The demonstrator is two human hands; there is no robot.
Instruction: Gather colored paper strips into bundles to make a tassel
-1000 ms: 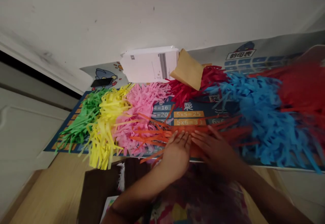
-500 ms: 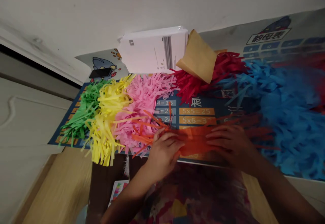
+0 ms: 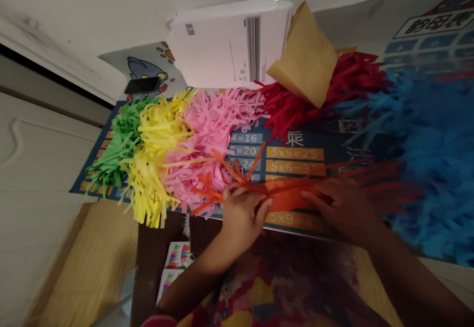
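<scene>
An orange tissue paper tassel [image 3: 285,196] lies crosswise over the printed mat [image 3: 255,223], its uncut middle between my hands and cut strips fanning out at both ends. My left hand [image 3: 240,216] pinches the left part of the middle, thumb toward the right. Fingers closed, my right hand [image 3: 342,208] grips the right part; it is somewhat blurred and dark. The left strips overlap pink tassels [image 3: 211,129], and the right strips reach toward a heap of blue tassels [image 3: 433,144].
Yellow tassels [image 3: 163,124] and green tassels [image 3: 118,144] lie at the left. Red tassels [image 3: 355,77] sit behind, under a folded tan paper [image 3: 309,60]. A white packet [image 3: 218,45] leans on the wall, with a black phone [image 3: 142,85] to its left. Small colourful boxes [image 3: 177,255] are below the table edge.
The view has shifted, so the table things appear higher. The orange middle looks narrower and more gathered between my hands. My left thumb has spread farther from the fingers.
</scene>
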